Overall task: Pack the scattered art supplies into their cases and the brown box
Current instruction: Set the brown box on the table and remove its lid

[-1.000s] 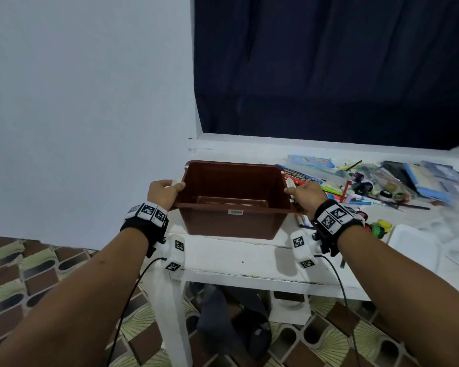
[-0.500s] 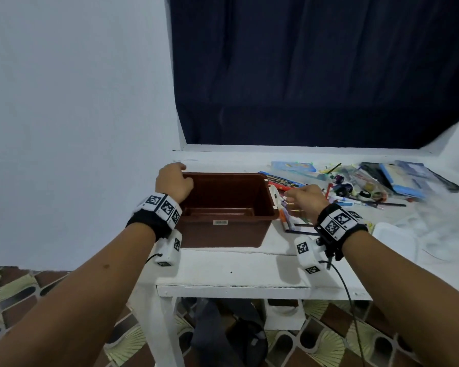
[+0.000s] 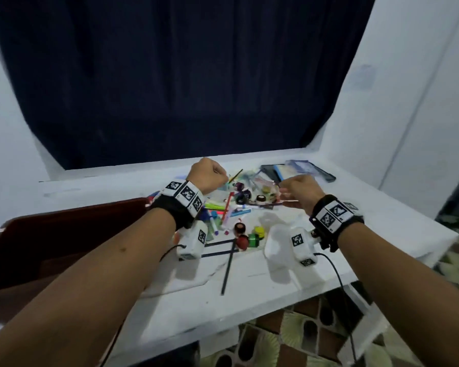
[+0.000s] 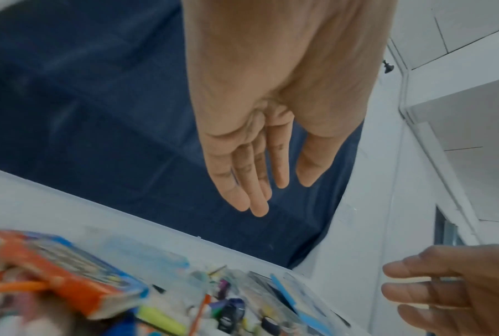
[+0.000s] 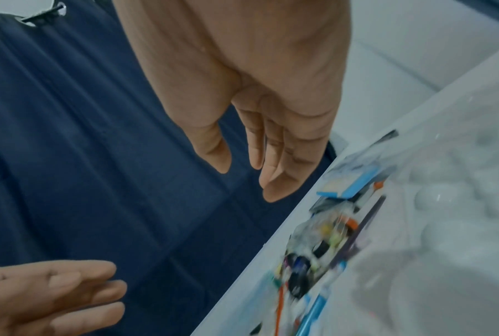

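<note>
Reaching both hands over the supplies to start picking

I am holding both hands above the supplies on the bench, nothing gripped yet. The wrist views show my left hand with fingers straight and relaxed, and my right hand likewise loose and spread; both are empty. The box is sitting beside and below my left forearm, well behind the left hand. The cases are lying just beyond my right hand; whether they are open I cannot tell. I judge the packing step is only beginning: nearly everything is scattered under the hands. Next I am needing to lower one hand onto a single item, pinch it cleanly out of the clutter, and match it to its case.
</note>
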